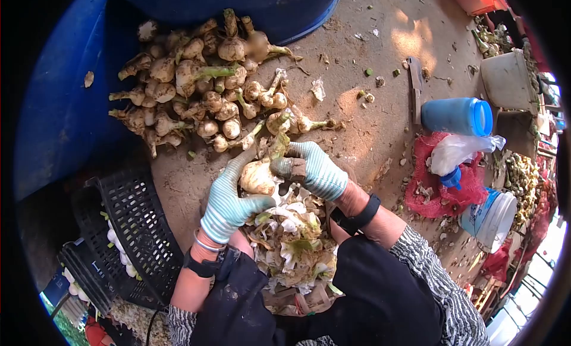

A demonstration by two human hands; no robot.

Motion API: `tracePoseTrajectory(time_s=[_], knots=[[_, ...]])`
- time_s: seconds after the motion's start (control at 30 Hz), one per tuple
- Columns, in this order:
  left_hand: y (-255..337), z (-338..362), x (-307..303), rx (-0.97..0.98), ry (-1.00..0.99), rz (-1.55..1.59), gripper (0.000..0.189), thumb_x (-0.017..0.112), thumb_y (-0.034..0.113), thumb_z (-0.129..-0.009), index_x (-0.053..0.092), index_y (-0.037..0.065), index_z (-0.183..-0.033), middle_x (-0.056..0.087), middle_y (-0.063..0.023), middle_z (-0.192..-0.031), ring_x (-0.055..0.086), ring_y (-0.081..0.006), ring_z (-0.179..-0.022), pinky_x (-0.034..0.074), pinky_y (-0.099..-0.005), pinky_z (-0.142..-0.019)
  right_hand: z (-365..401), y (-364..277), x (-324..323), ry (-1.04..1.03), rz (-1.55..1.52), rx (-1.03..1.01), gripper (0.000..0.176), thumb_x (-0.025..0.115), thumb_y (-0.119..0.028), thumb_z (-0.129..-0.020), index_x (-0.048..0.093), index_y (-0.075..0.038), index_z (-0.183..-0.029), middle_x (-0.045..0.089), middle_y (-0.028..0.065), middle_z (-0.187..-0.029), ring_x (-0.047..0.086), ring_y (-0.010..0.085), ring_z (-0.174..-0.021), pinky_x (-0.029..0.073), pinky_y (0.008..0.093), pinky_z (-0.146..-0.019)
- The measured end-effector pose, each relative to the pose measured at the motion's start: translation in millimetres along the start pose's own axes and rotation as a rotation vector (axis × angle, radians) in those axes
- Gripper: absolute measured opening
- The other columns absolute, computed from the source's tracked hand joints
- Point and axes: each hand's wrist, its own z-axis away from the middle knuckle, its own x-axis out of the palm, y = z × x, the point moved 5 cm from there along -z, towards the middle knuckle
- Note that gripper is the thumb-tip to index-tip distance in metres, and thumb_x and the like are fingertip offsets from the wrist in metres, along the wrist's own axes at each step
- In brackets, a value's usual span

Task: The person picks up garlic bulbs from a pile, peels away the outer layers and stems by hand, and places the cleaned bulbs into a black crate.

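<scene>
My left hand (229, 200), in a striped glove, is wrapped round a pale garlic bulb (257, 178) with a short stem. At the bulb's right side is my right hand (315, 170), also gloved, its fingers closed and its thumb wrapped in brown material pressing near the stem. Whether a small tool is in that hand cannot be made out. Below both hands, a heap of peeled outer skins (291, 242) lies between my legs. Beyond them a large pile of unpeeled bulbs with stems (196, 90) rests on the ground.
A blue drum (238, 10) stands behind the pile. At left is a black slatted crate (140, 233) with white bulbs beside it. On the right are a blue jar (455, 117), a red mesh bag (422, 185), a white bucket (496, 218) and a flat wooden-looking strip (415, 90).
</scene>
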Motion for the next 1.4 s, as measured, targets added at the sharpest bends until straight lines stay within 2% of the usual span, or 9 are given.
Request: tracePoseTrajectory(time_s=[0.23,0.63,0.83,0.9,0.97,1.1,1.23,1.37,1.4], knots=[[-14,6,4,-0.380,-0.099,0.993,0.081,0.073,0.045,-0.065,0.042,-0.006,-0.120,0.056,-0.0136,-0.105,0.056,-0.0183,-0.096,0.046,-0.0287,-0.083,2,-2,7,0.012,-0.059,-0.009,0.028,0.064,-0.019,-0.080,0.059,0.000,-0.100,0.060,-0.0003,-0.083,0.052,0.0045,-0.073,0.045,0.0218,-0.065],[13,6,-13,0.019,0.058,0.125,0.080,0.075,0.036,-0.064,0.040,-0.002,-0.125,0.056,-0.0146,-0.108,0.054,-0.0204,-0.099,0.044,-0.0305,-0.086,-6,2,9,-0.029,-0.153,0.063,0.020,0.063,-0.013,-0.079,0.060,0.000,-0.093,0.061,0.0021,-0.079,0.055,0.0065,-0.070,0.047,0.0225,-0.063],[-18,13,-10,-0.551,0.123,1.164,0.075,0.059,0.057,-0.073,0.050,-0.005,-0.112,0.060,-0.0147,-0.090,0.062,-0.0217,-0.069,0.052,-0.0333,-0.059,-4,-2,20,-0.068,-0.041,-0.078,0.029,0.064,-0.012,-0.078,0.061,-0.004,-0.105,0.064,0.0022,-0.090,0.056,0.0068,-0.072,0.046,0.0213,-0.063],[-14,4,-4,-0.484,-0.312,1.283,0.071,0.059,0.055,-0.075,0.051,-0.006,-0.110,0.061,-0.0091,-0.085,0.059,-0.0135,-0.073,0.050,-0.0253,-0.066,-6,-3,17,0.020,0.025,-0.121,0.024,0.063,-0.010,-0.078,0.061,-0.001,-0.100,0.063,0.0015,-0.087,0.055,0.0054,-0.077,0.045,0.0215,-0.070],[-16,-4,-29,-0.142,0.318,0.409,0.064,0.063,0.048,-0.075,0.052,-0.006,-0.110,0.061,-0.0050,-0.085,0.057,-0.0084,-0.077,0.047,-0.0212,-0.073,-10,6,7,0.046,0.041,0.018,0.023,0.061,-0.012,-0.079,0.061,-0.003,-0.100,0.062,0.0005,-0.085,0.054,0.0051,-0.076,0.045,0.0220,-0.069],[-7,0,-30,0.082,0.323,-0.118,0.054,0.069,0.032,-0.073,0.053,-0.004,-0.110,0.060,-0.0063,-0.091,0.057,-0.0101,-0.081,0.046,-0.0220,-0.076,-6,1,11,0.060,0.024,-0.137,0.018,0.059,-0.006,-0.079,0.061,-0.001,-0.095,0.060,0.0043,-0.081,0.056,0.0110,-0.073,0.046,0.0258,-0.064],[8,-1,-38,-0.297,0.058,0.511,0.053,0.072,0.026,-0.066,0.055,-0.006,-0.103,0.060,-0.0086,-0.090,0.059,-0.0162,-0.083,0.048,-0.0246,-0.076,9,-6,13,-0.056,0.700,-0.978,0.026,0.066,-0.001,-0.070,0.062,-0.003,-0.096,0.064,0.0044,-0.084,0.060,0.0166,-0.077,0.047,0.0270,-0.070],[-1,-3,-30,-0.295,-0.014,1.017,0.045,0.063,0.017,-0.067,0.054,-0.006,-0.105,0.061,-0.0138,-0.094,0.062,-0.0210,-0.082,0.052,-0.0308,-0.075,9,10,11,-0.093,-0.226,-0.196,0.026,0.065,0.001,-0.071,0.061,-0.002,-0.096,0.063,0.0069,-0.086,0.061,0.0174,-0.082,0.049,0.0295,-0.073],[-6,-1,-26,-0.229,-0.062,1.136,0.043,0.057,0.015,-0.068,0.053,-0.006,-0.106,0.060,-0.0158,-0.097,0.061,-0.0228,-0.086,0.051,-0.0318,-0.077,18,-7,11,-0.047,-0.034,-0.429,0.023,0.062,-0.004,-0.075,0.059,0.000,-0.098,0.063,0.0073,-0.089,0.060,0.0144,-0.082,0.049,0.0280,-0.074]])
